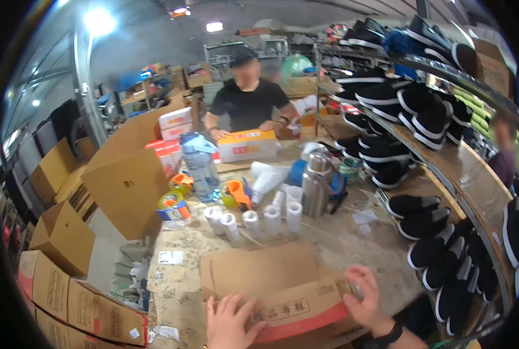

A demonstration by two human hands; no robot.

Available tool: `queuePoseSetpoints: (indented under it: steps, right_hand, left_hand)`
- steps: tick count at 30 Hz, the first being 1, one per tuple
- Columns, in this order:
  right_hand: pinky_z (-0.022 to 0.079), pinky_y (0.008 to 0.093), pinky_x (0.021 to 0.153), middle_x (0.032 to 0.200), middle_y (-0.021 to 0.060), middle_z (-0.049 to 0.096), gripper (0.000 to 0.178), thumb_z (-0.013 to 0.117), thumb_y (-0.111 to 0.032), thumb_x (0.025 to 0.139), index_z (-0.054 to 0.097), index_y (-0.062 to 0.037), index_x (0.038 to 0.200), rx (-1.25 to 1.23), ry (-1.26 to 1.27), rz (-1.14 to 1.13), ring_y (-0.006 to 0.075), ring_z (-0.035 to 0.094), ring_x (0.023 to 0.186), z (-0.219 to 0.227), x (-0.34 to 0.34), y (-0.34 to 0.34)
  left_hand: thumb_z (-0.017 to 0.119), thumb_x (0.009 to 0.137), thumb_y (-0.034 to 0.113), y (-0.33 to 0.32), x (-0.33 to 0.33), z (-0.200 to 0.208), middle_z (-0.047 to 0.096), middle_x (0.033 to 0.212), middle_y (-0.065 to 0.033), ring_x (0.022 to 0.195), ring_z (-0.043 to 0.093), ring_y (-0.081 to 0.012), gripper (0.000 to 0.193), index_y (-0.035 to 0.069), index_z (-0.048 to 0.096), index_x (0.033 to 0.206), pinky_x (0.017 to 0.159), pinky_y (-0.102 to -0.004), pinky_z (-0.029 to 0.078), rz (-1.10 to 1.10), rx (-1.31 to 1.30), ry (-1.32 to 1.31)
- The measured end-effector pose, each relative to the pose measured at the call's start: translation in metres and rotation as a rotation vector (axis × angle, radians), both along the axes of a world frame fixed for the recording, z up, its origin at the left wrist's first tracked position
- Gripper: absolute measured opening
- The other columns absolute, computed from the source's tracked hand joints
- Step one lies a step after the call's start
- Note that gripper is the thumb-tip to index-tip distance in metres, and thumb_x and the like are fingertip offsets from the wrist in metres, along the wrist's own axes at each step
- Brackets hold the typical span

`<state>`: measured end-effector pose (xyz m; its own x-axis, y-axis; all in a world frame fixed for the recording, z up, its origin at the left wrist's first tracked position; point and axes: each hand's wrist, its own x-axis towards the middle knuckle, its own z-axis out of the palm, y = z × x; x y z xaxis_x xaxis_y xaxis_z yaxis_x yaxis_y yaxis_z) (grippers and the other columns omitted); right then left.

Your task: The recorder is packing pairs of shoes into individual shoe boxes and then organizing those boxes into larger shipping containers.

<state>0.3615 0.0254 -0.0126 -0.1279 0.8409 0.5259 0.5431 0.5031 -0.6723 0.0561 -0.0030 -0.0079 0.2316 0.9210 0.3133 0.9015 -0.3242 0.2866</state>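
Observation:
A brown cardboard shoebox (311, 303) with a red band along its front stands at the near edge of the table, its lid part (259, 267) raised at the back. My left hand (231, 321) lies on the left part of the box front, fingers spread. At the box's right end is my right hand (368, 299), fingers apart and slightly curled, with a dark band on the wrist. Whether its fingertips touch the cardboard I cannot tell. Neither hand is closed round anything. The inside of the box is hidden from view.
Several white rolls (250, 223) stand beyond the box, with tape dispensers (236, 195), a blue water bottle (199, 168) and a steel flask (317, 185) behind. Shelves of black shoes (413, 215) line the right. Cartons (125, 192) stand left. Across the table a person (248, 102) handles a shoebox (248, 146).

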Motion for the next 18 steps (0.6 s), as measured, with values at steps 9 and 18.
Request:
queuePoseSetpoints:
  steps: [9, 18]
  right_hand:
    - [0.042, 0.0453, 0.097, 0.130, 0.0248, 0.046, 0.047, 0.067, -0.029, 0.080, 0.060, -0.0070, 0.120, 0.027, -0.534, -0.745, 0.0416, 0.048, 0.116, -0.038, 0.231, 0.032]
    - [0.047, 0.0461, 0.081, 0.095, 0.0206, 0.065, 0.055, 0.048, -0.059, 0.087, 0.065, -0.0102, 0.105, -0.471, -0.404, -1.152, 0.0412, 0.060, 0.094, -0.046, 0.320, 0.027]
  left_hand:
    - [0.070, 0.076, 0.031, 0.005, 0.006, 0.006, 0.052, 0.127, -0.0162, 0.120, 0.045, -0.0343, 0.061, 0.013, 0.052, 0.131, 0.105, -0.0524, 0.028, -0.037, 0.047, 0.069]
    - [0.071, 0.074, 0.030, 0.003, 0.012, -0.006, 0.052, 0.124, -0.0168, 0.118, 0.047, -0.0335, 0.060, 0.009, 0.055, 0.127, 0.105, -0.0531, 0.027, 0.015, 0.042, 0.141]
